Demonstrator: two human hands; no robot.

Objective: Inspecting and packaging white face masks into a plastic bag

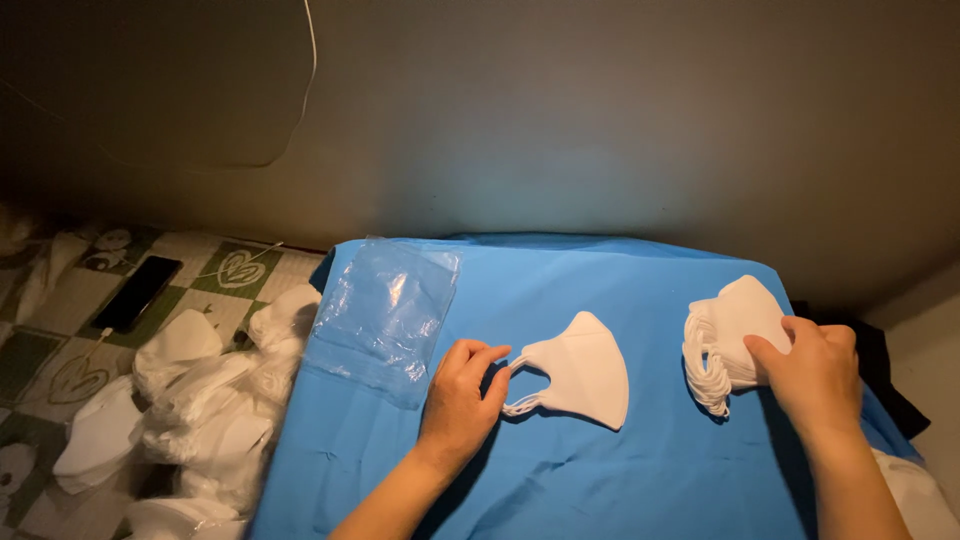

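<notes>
A folded white face mask (578, 368) lies flat in the middle of a blue cloth (600, 470). My left hand (462, 398) pinches its ear loops at the mask's left edge. To the right sits a stack of several white masks (725, 338), their loops hanging toward the left. My right hand (813, 375) rests on the right side of that stack, fingers curled over its top mask.
A pile of clear plastic bags (385, 315) lies on the cloth's left part. Left of the cloth, more white masks (200, 400) are heaped on a patterned mat, with a black phone (137, 292) and its cable behind them. A grey wall stands close behind.
</notes>
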